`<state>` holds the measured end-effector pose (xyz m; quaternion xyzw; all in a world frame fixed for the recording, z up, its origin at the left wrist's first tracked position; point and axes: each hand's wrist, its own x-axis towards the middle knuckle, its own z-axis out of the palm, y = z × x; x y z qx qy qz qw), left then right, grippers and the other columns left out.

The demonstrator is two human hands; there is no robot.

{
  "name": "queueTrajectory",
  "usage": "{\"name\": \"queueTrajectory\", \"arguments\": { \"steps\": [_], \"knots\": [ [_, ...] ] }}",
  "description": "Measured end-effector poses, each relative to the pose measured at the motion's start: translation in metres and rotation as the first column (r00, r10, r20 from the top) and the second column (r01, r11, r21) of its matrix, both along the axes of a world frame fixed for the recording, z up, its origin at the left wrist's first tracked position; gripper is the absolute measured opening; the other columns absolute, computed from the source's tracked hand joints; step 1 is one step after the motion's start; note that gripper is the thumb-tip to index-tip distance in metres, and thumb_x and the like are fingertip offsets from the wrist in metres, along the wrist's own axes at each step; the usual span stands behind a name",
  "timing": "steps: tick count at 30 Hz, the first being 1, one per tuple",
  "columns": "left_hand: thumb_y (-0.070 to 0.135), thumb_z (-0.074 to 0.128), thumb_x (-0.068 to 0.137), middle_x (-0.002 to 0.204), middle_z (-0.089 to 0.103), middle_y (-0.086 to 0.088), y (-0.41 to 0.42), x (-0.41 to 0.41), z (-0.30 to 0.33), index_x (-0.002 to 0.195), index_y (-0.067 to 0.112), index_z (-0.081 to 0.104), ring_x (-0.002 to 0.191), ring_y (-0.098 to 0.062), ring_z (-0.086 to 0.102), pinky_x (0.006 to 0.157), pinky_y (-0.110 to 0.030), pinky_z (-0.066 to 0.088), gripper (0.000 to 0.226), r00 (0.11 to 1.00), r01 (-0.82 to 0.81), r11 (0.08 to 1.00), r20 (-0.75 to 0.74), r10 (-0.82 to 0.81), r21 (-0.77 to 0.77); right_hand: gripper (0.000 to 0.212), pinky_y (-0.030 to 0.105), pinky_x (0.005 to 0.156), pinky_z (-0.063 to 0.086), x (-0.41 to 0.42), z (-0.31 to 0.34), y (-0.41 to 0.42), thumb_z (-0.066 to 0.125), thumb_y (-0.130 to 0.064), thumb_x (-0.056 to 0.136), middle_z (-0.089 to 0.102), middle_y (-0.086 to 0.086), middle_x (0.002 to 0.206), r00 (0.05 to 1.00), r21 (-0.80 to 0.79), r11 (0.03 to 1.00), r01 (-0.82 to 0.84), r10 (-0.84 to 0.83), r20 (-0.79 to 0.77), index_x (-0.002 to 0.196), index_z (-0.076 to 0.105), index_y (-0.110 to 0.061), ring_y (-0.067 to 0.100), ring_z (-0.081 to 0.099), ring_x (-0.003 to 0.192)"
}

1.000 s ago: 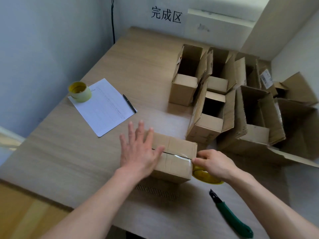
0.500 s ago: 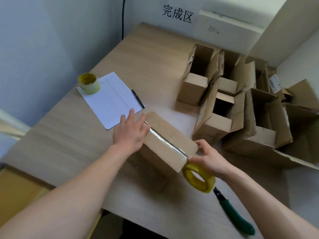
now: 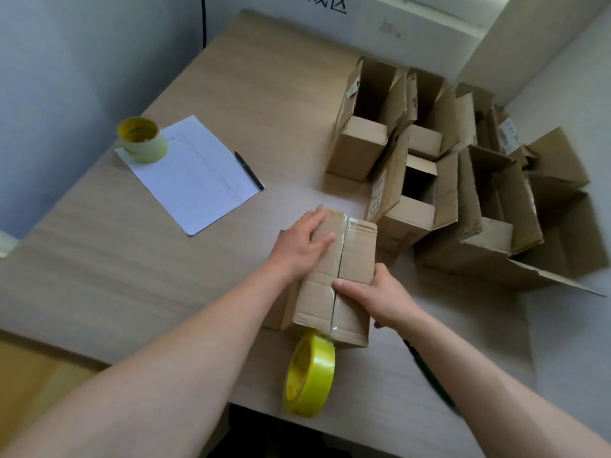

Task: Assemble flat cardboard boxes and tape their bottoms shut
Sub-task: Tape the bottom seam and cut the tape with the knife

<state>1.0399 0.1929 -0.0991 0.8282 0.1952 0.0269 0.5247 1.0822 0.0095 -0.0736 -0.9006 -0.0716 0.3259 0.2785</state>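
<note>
1. Where the table (image 3: 99,259) meets the wall at far left, a pale roll of tape (image 3: 142,139) sits on the corner of a white sheet of paper (image 3: 195,175), with a black pen (image 3: 249,170) just beside the sheet's right edge.
2. The left hand (image 3: 302,243) lies flat, fingers straight, on the box (image 3: 344,279), bottom side up in the near middle of the table.
3. The yellow tape roll (image 3: 309,375) hangs from the box's near edge, held by no hand.
4. The right hand (image 3: 380,297) grips the box's right side, thumb on the taped seam.
5. A green utility knife (image 3: 429,375) lies partly under the right forearm; open assembled boxes (image 3: 429,180) crowd the right.
6. Half a second ago the right hand held the roll and the box lay diagonal; now the seam points away from the person.
</note>
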Motion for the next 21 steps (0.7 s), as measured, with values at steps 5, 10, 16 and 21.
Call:
{"name": "queueTrajectory", "arguments": {
  "steps": [5,10,16,21],
  "knots": [
    [0.062,0.06,0.075,0.096,0.063,0.011,-0.022,-0.097,0.013,0.098,0.031,0.059,0.083,-0.008,0.059,0.075,-0.025,0.047,0.039,0.943,-0.327,0.945,0.069,0.325,0.015,0.072,0.047,0.052,0.06,-0.003,-0.012,-0.001,0.078,-0.065,0.063,0.061,-0.008,0.1,0.993,0.11,0.987,0.12,-0.117,-0.028,0.111,0.044,-0.025,0.017,0.064,0.084],
    [0.053,0.076,0.06,0.074,0.067,0.008,-0.087,-0.161,0.015,0.09,0.026,0.055,0.063,-0.009,0.06,0.063,-0.028,0.052,0.045,0.966,-0.239,0.925,-0.171,0.195,-0.296,0.073,0.047,0.056,0.061,0.005,-0.016,0.006,0.076,-0.066,0.066,0.059,-0.004,0.105,0.993,0.147,0.982,0.119,-0.117,-0.021,0.114,0.04,-0.025,0.019,0.063,0.086],
    [0.001,0.07,0.083,0.073,0.071,-0.011,-0.109,-0.149,-0.006,0.11,0.018,0.046,0.046,-0.022,0.055,0.045,-0.027,0.047,0.039,0.895,-0.446,0.722,-0.258,0.363,-0.529,0.076,0.041,0.059,0.059,0.015,-0.017,0.007,0.074,-0.069,0.068,0.056,-0.003,0.108,0.999,0.147,0.989,0.031,-0.027,-0.024,0.115,0.034,-0.024,0.019,0.06,0.088],
    [0.009,0.06,0.094,0.067,0.068,-0.011,-0.114,-0.135,-0.018,0.101,0.014,0.06,0.037,-0.019,0.05,0.036,-0.02,0.039,0.01,0.873,-0.48,0.711,-0.357,0.332,-0.514,0.078,0.041,0.058,0.059,0.018,-0.019,0.008,0.072,-0.073,0.065,0.054,-0.004,0.104,1.0,0.156,0.988,-0.002,0.004,-0.014,0.112,0.035,-0.022,0.02,0.059,0.086]
  ]
}}
